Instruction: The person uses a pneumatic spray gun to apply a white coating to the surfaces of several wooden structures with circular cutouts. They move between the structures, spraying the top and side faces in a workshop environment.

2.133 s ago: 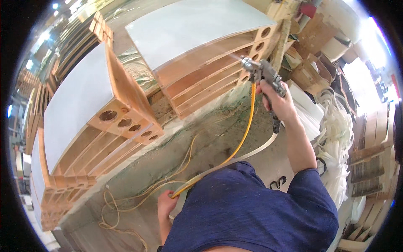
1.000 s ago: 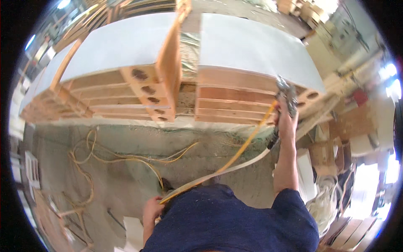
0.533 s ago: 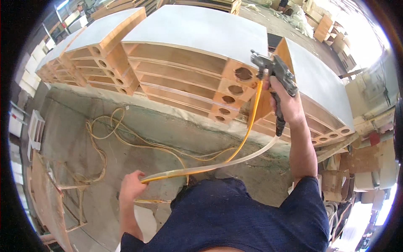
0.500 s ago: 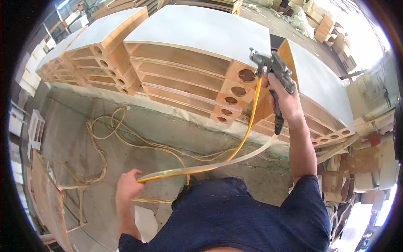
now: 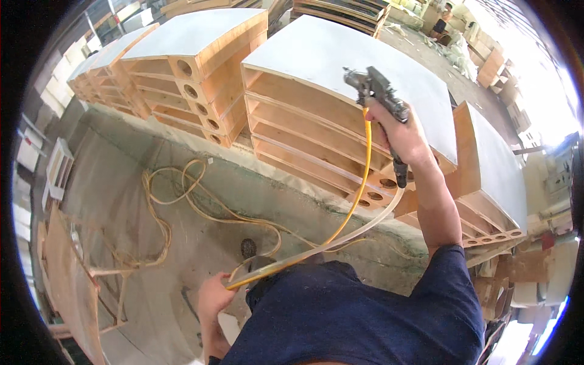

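Note:
My right hand [image 5: 401, 131] is wrapped round the grip of a dark spray gun [image 5: 382, 94], held out over the light-coated top of a wooden panel stack [image 5: 334, 52]. A yellow hose [image 5: 367, 164] and a clear whitish hose [image 5: 371, 222] run from the gun down to my left. Low at the left, my left hand [image 5: 216, 293] is closed round both hoses. The stack's open front shows long slots and round holes in its end blocks. My right forearm crosses in front of its right end.
More coated wooden stacks stand left [image 5: 194, 42] and right [image 5: 496, 164] in the row. Coiled hose [image 5: 161, 219] lies on the concrete floor [image 5: 128, 182]. A wooden board frame [image 5: 73, 280] leans at the left. Someone [image 5: 443, 24] is far back right; cardboard pieces [image 5: 535, 267] crowd the right side.
My view has shifted, and the stacks now sit turned and further right. The gun has moved over the middle stack's top. My left hand, still on the hoses, is lower and closer to my body.

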A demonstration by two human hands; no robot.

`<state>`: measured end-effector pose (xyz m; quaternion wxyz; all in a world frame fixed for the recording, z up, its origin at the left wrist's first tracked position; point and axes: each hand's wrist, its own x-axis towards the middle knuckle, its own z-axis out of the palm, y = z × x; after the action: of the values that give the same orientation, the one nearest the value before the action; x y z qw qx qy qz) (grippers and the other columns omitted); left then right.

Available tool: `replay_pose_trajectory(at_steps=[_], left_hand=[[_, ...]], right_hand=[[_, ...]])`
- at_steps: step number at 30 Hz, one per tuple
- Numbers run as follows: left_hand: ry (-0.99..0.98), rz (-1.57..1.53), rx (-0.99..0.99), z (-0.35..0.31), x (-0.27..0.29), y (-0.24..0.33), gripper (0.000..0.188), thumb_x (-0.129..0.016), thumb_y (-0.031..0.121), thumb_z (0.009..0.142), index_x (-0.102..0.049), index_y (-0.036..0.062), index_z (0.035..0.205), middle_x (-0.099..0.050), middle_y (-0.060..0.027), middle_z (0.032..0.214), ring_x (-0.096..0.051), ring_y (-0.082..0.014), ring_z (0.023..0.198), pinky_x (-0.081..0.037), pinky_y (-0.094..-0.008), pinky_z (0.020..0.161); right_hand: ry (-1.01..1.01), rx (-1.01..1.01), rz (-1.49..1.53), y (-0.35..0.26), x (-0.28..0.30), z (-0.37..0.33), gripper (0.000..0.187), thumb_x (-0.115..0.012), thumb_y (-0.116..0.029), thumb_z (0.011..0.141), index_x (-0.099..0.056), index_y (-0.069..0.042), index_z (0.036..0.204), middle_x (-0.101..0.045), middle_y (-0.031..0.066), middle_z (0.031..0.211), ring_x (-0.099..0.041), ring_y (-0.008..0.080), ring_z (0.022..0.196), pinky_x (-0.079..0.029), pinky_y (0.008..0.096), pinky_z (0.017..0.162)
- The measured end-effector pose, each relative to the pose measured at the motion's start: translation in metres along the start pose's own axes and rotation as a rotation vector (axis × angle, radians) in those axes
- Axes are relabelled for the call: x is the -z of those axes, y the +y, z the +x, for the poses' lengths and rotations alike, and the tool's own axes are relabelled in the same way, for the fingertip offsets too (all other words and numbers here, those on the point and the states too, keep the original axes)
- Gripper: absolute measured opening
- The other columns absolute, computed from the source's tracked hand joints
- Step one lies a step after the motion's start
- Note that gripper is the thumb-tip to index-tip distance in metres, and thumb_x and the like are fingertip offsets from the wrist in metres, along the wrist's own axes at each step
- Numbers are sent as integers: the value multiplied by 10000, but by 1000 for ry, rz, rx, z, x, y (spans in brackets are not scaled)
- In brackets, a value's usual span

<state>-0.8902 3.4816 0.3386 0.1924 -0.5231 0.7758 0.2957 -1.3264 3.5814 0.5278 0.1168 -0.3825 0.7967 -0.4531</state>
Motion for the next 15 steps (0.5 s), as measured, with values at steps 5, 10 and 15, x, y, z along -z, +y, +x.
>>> replay_pose_trajectory(at_steps=[5,10,15], left_hand=[[-31,171,-265,105,42,-49,526,-764,429,704,-655,160,1143,-691,-161,1006,-649,-325,987,-507,-431,845],[-92,192,-432,181,117,-76,513,-789,346,683,-652,159,1140,-699,-154,956,-655,-338,945,-511,-427,828],[-161,127,-431,216,155,-76,499,-759,286,689,-645,159,1158,-695,-163,945,-658,-333,934,-513,-421,838]], right_hand=[[-48,-30,-147,-44,-83,32,362,-598,-371,918,-630,-23,1017,-591,54,701,-552,142,693,-470,334,684],[-24,-98,-237,-85,-137,77,405,-576,-411,922,-631,-16,991,-633,118,758,-609,167,735,-495,374,700],[209,-94,-190,-92,-143,144,443,-605,-494,880,-603,-57,806,-454,-23,547,-417,78,458,-349,250,423]])
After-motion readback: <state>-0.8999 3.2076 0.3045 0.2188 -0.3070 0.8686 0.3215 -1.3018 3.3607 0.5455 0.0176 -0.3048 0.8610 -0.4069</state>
